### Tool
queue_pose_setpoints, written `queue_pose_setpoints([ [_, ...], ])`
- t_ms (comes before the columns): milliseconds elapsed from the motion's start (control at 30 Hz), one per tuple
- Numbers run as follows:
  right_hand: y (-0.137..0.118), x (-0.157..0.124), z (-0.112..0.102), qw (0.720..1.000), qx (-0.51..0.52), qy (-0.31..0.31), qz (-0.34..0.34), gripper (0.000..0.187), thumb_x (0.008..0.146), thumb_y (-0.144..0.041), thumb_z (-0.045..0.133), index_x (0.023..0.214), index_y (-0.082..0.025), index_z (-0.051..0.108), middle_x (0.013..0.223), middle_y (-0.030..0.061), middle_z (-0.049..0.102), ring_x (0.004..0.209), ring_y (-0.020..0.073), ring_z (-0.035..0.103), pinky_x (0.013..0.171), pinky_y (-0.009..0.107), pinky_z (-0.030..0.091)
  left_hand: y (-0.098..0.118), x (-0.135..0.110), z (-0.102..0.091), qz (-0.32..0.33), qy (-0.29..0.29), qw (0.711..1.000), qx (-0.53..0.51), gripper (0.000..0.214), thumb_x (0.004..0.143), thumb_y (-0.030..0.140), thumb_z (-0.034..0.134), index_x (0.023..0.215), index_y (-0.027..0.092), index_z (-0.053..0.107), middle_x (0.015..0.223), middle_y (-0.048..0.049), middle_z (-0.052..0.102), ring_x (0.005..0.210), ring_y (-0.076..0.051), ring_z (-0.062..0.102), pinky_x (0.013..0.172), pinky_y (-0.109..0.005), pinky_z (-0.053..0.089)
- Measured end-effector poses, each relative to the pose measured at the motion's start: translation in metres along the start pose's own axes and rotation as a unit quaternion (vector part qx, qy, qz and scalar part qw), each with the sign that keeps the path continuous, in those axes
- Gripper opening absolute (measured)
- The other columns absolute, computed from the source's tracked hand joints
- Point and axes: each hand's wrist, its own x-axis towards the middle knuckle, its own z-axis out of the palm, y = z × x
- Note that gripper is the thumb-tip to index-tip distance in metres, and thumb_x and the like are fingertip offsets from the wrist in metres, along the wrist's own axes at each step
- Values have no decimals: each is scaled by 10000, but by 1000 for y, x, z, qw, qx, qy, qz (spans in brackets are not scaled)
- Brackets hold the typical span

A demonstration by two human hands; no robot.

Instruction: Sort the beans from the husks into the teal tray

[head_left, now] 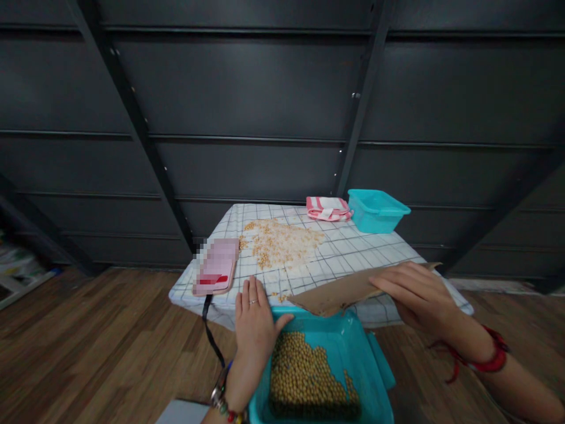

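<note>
A turquoise tub full of tan beans sits at the near edge of a small table with a checked cloth. My left hand grips the tub's far left rim, thumb over the edge, fingers flat on the cloth. My right hand holds a brown cardboard sheet that slopes down toward the tub's far rim. A scattered patch of the same beans lies on the cloth beyond.
A pink phone with a black strap lies at the table's left edge. An empty turquoise tub and a folded pink-and-white cloth stand at the far right. Dark panelled wall behind, wooden floor around.
</note>
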Motion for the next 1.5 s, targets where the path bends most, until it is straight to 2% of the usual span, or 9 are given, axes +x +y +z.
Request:
queue_pose_setpoints([
  [433, 7, 9, -2, 997, -62, 19, -28, 398, 716, 17, 360, 1029, -179, 509, 762, 40, 635, 686, 154, 567, 609, 293, 464, -3, -3, -2, 2, -5, 1000, -4, 853, 720, 652, 387, 1237, -27, 409, 1302, -277, 433, 1211, -360, 397, 971, -500, 352],
  [733, 7, 10, 2, 996, -80, 34, -13, 436, 709, 23, 353, 1063, -184, 501, 758, 37, 631, 693, 156, 575, 618, 296, 465, -4, -4, -1, 8, -1, 1000, 5, 873, 700, 677, 398, 1256, 4, 399, 1311, -269, 427, 1211, -359, 398, 963, -499, 355],
  [833, 3, 13, 2, 997, -73, 30, -19, 408, 713, 26, 360, 1033, -179, 510, 759, 38, 637, 694, 155, 570, 613, 291, 460, -3, -3, -2, 10, -2, 1000, 5, 873, 717, 667, 374, 1241, -31, 403, 1299, -284, 431, 1206, -364, 401, 962, -505, 356],
  [1000, 1, 12, -1, 999, -42, 9, -16, 432, 725, 11, 357, 1080, -195, 493, 790, 32, 641, 711, 149, 573, 618, 292, 455, -2, -3, 1, 5, 4, 1000, -9, 843, 733, 650, 354, 1263, -5, 381, 1309, -282, 422, 1218, -361, 387, 964, -526, 344],
  [1267, -1, 9, 0, 1000, -25, 15, -6, 399, 727, 3, 365, 1044, -190, 510, 808, 41, 637, 724, 152, 561, 622, 292, 450, -1, -2, 1, 0, 6, 1000, -10, 832, 729, 647, 366, 1256, 5, 396, 1308, -265, 434, 1218, -352, 389, 974, -511, 340],
  [1500, -1, 9, 2, 1000, -22, 9, -14, 362, 732, 25, 361, 1008, -156, 509, 831, 62, 632, 756, 155, 547, 641, 297, 448, 1, -2, -1, -4, 7, 1000, -14, 826, 743, 630, 354, 1224, -37, 418, 1287, -279, 449, 1218, -358, 388, 971, -505, 351],
])
